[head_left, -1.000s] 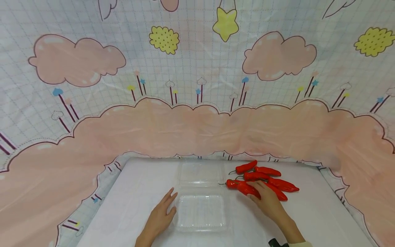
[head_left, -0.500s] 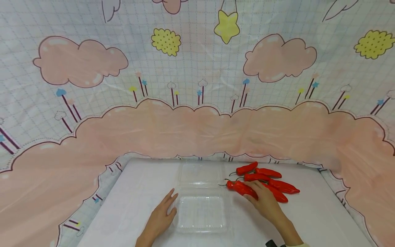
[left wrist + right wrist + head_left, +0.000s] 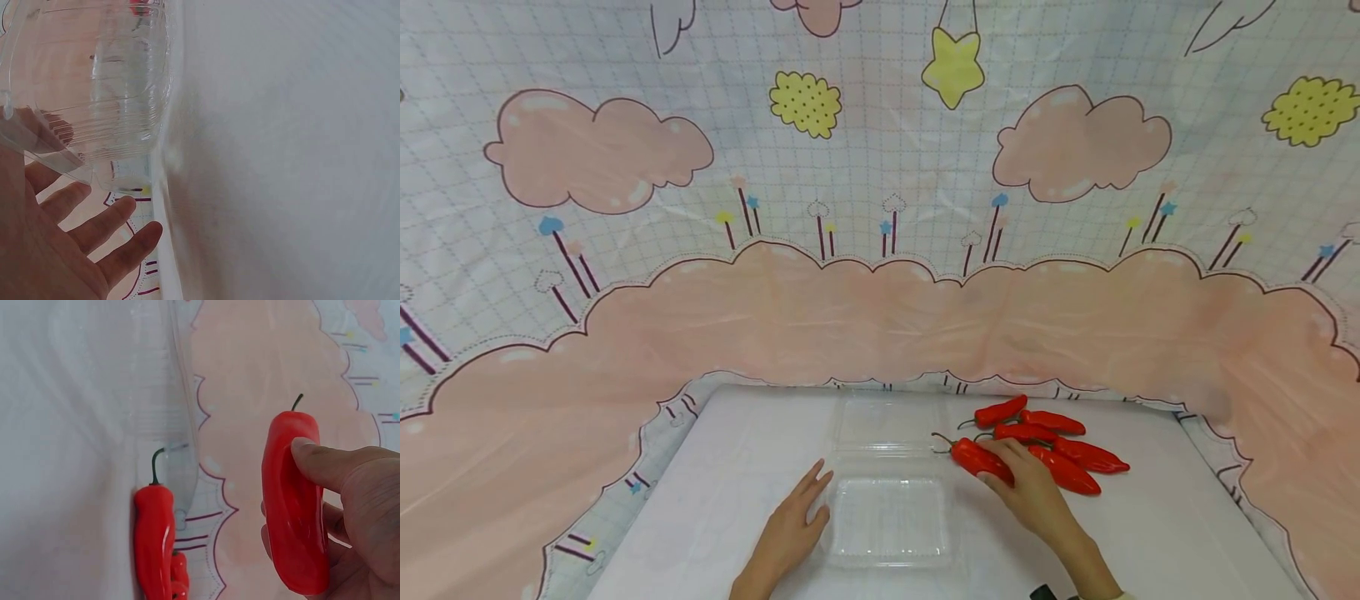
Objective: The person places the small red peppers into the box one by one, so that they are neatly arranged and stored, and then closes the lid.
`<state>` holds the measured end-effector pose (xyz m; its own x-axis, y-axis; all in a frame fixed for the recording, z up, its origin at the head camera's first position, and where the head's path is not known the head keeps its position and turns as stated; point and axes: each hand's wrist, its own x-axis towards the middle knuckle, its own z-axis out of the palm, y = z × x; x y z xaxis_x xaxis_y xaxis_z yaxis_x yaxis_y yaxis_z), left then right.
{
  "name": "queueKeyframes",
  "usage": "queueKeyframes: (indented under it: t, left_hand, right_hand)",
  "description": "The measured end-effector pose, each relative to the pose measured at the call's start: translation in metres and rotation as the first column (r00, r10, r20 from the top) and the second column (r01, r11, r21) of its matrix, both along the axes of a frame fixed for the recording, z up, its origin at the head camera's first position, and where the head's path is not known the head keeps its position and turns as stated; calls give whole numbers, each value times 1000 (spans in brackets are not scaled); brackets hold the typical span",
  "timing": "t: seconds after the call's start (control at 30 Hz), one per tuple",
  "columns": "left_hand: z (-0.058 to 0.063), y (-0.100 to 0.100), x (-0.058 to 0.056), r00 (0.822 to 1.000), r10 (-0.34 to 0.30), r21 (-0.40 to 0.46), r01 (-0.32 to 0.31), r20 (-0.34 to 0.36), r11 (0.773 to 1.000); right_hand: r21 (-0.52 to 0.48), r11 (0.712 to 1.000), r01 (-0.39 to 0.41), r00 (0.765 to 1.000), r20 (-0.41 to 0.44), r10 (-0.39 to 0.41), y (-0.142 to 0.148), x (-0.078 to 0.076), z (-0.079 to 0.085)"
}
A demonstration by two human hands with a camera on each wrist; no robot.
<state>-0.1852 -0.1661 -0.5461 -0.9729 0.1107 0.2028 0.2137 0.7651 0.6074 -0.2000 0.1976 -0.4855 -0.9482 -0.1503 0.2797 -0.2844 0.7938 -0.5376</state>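
While the left grip (image 3: 790, 527) stays spread, the right grip (image 3: 1028, 485), clamped on a red pepper (image 3: 289, 519), has shifted toward the container (image 3: 891, 521).

Soft light, dimmer wrist views, faint shadows

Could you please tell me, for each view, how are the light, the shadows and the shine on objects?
Head view: bright light, with small white glints along the edges of the tray; left wrist view: dimmer, pale shine streaks on the tray's ribbed wall, soft shadow on the table; right wrist view: also dim, glossy highlights on the pepper in the right hand.
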Motion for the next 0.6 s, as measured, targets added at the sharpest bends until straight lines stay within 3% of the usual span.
queueKeyframes:
  t: [0.6]
  left_hand:
    - [1, 0, 0, 1000, -1, -4, 1, 5, 1000]
  right_hand:
    - [-61, 998, -34, 999, 26, 35, -32, 1, 0]
